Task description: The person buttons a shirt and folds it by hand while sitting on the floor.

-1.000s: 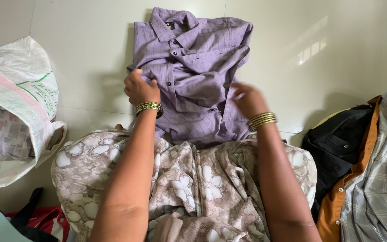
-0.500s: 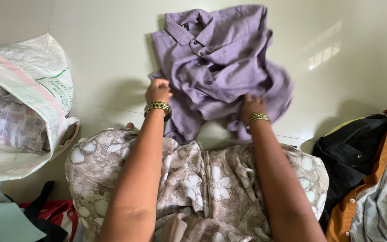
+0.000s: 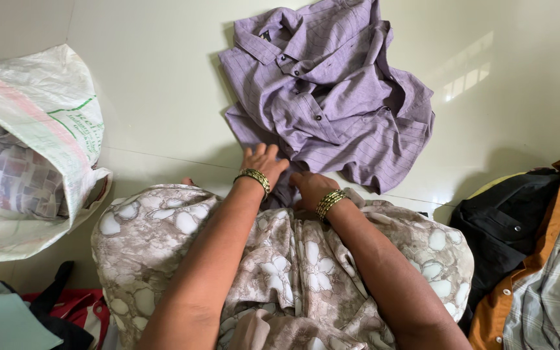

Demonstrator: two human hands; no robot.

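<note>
Beside the white woven plastic sack [image 3: 34,149], my left hand [image 3: 264,162] lies open and my right hand [image 3: 311,186] grips the crumpled purple striped shirt [image 3: 332,97].

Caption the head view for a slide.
Both hands, left hand and right hand, rest at the near edge of a crumpled purple shirt on the pale floor.

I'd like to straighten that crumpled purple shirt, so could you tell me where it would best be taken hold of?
Probably at the collar, coming from the far left side. On the purple shirt it is the one part lying open and flat, while the body is bunched in folds. The left hand and right hand rest at the near hem.
</note>
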